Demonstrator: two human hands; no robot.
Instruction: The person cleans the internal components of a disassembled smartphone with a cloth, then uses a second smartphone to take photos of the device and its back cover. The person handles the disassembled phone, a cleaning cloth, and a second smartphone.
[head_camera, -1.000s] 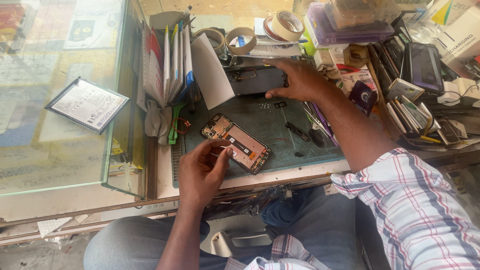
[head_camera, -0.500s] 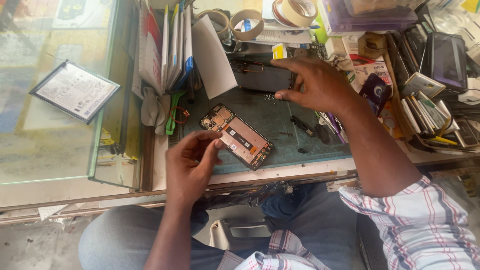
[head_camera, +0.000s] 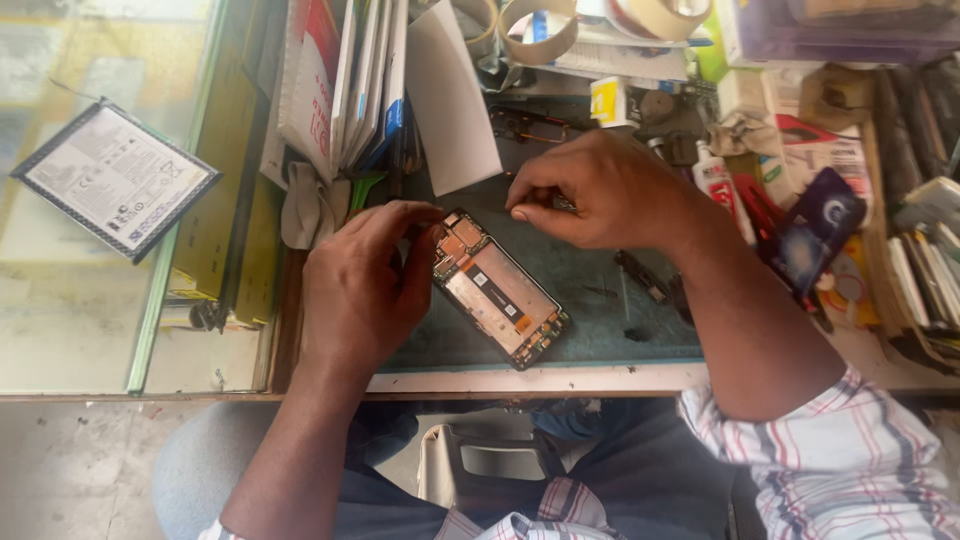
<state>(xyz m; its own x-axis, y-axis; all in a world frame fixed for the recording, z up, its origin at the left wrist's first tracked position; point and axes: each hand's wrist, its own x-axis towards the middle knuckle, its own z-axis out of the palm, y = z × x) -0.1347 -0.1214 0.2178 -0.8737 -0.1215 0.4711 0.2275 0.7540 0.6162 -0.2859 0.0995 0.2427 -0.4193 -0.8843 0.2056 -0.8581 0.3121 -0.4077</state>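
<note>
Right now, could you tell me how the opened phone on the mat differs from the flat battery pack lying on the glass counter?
The opened phone shows bare copper and dark inner parts; the battery pack shows a pale printed label with a dark border. The phone is long and narrow, the battery pack squarer. The left hand touches the phone's top end and the right hand pinches just above it; the battery pack lies untouched. Both lie flat, askew.
</note>
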